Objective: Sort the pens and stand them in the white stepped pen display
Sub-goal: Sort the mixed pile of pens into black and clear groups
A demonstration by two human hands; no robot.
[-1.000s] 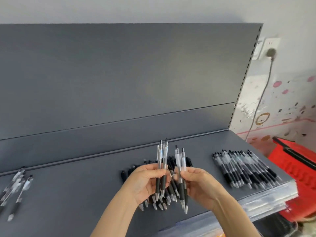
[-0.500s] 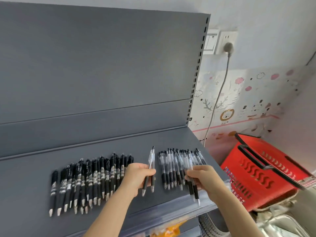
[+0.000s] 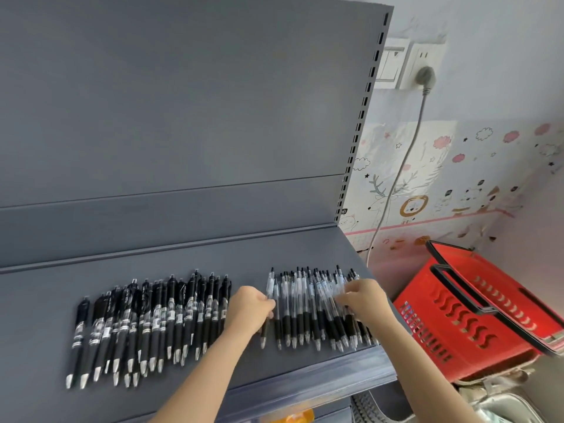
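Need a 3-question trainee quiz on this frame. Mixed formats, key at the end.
1. True or false: a white stepped pen display is in view.
2. The left hand and right hand are at which pen group on the grey shelf? A the left; B the right; C neither.
3. What stands right of the shelf?
Key: 1 false. 2 B, the clear-barrelled pens. 3 a red basket.
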